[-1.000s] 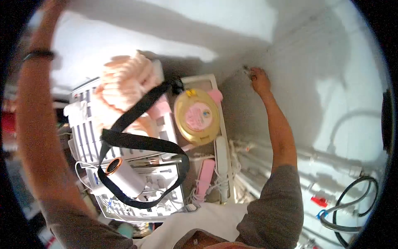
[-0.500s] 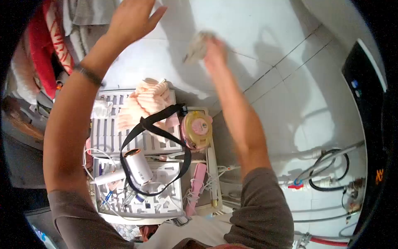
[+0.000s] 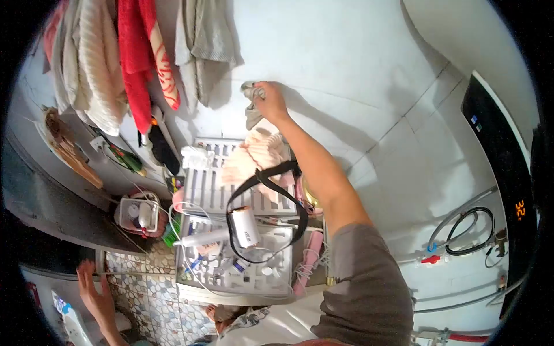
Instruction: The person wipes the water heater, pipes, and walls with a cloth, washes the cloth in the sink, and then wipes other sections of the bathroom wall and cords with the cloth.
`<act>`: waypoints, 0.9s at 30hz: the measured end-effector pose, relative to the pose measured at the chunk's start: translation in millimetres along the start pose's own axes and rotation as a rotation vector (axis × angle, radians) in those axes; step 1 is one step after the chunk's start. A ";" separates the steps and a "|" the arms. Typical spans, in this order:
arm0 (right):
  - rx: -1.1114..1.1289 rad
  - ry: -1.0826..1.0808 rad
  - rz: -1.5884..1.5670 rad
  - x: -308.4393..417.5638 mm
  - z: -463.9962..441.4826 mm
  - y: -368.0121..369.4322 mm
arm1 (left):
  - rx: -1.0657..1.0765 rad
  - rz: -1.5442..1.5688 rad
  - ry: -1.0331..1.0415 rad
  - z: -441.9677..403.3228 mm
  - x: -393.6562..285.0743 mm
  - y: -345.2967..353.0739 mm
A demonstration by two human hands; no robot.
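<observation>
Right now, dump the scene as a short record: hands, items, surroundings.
right_hand: fingers closed on a grey cloth, up at the white wall; right hand
left_hand: left hand low at the side, fingers spread, nothing seen in it
upper_tray: slotted tray with a peach ribbed cloth on it
lower_tray: white hair dryer lying over small items
hanging: red towel, among other cloths
floor: pebble-patterned
display: orange digits, at far right

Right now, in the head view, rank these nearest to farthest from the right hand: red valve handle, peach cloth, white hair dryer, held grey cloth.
1. Grey cloth, in the right hand.
2. Peach cloth, just below the hand.
3. White hair dryer, farther below.
4. Red valve handle, off at lower right.
</observation>
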State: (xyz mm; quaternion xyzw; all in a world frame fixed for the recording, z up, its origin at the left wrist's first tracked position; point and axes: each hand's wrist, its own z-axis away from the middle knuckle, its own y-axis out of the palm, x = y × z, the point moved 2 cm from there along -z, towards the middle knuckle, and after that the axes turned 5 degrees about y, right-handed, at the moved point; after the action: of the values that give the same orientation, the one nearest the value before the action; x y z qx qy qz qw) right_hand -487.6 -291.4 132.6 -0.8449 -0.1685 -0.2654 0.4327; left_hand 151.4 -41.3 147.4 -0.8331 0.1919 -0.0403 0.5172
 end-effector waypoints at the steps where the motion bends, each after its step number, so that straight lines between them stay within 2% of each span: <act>1: -0.176 -0.069 -0.024 8.1 -11.9 -8.8 | -0.013 -0.112 -0.045 27.8 16.3 -3.1; 2: -0.350 -0.136 -0.042 10.1 -25.0 -27.3 | -0.022 -0.215 -0.093 58.4 34.1 -2.7; 4: -0.620 -0.187 0.039 22.6 -53.3 -105.2 | -0.154 0.012 -0.164 137.5 110.9 14.9; 6: -0.868 -0.238 0.233 36.8 -86.0 -186.6 | 0.205 -0.384 -0.373 124.1 49.5 -38.5; 7: -0.887 -0.172 0.278 54.9 -99.3 -222.9 | 0.220 -0.367 -0.407 126.0 41.9 -42.1; 9: -1.006 -0.198 0.354 89.1 -123.2 -252.2 | 0.260 -0.351 -0.478 131.3 34.2 -48.9; 12: -0.899 -0.167 0.284 99.5 -140.5 -189.4 | 0.167 -0.442 -0.377 150.9 36.1 -29.2; 13: -0.774 -0.266 0.616 102.1 -122.0 -147.7 | 0.109 -0.357 -0.389 141.3 25.6 -26.8; 14: -0.717 -0.410 0.446 53.8 -129.1 -86.9 | 0.134 -0.298 -0.380 137.7 21.6 -22.2; 15: -0.460 -0.404 0.358 47.1 -94.0 -43.9 | 0.158 -0.240 -0.370 135.9 18.5 -19.0; 16: -0.258 -0.264 0.574 61.8 -53.2 -19.2 | 0.178 -0.187 -0.359 133.0 17.0 -17.6; 18: -0.080 -0.805 0.760 26.2 -25.5 16.0 | 0.199 -0.303 -0.355 130.2 7.2 -18.8; 20: -0.017 -0.768 0.708 38.7 -25.7 1.8 | 0.171 -0.346 -0.316 126.6 2.3 -15.6; 21: 0.005 -0.745 0.692 45.4 -31.7 -13.7 | 0.232 -0.373 -0.402 127.5 1.9 -15.6; 23: -0.267 -0.341 0.227 65.3 -78.5 -79.6 | 0.172 -0.358 -0.365 137.6 13.7 -12.9; 24: -0.464 -0.365 0.339 80.3 -102.5 -121.0 | 0.163 -0.377 -0.365 143.7 18.5 -9.2; 25: -0.638 -0.295 0.457 117.1 -113.4 -168.9 | 0.151 -0.365 -0.310 156.4 33.0 0.5; 27: -1.013 -0.192 0.345 159.8 -160.3 -243.9 | 0.123 -0.349 -0.206 171.2 64.6 20.9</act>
State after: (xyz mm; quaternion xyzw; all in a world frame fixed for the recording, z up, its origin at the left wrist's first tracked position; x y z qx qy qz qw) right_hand -533.3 -275.5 461.7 -0.9835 0.0829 -0.1604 -0.0088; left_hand 250.8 72.0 41.6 -0.8202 -0.0120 -0.0555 0.5692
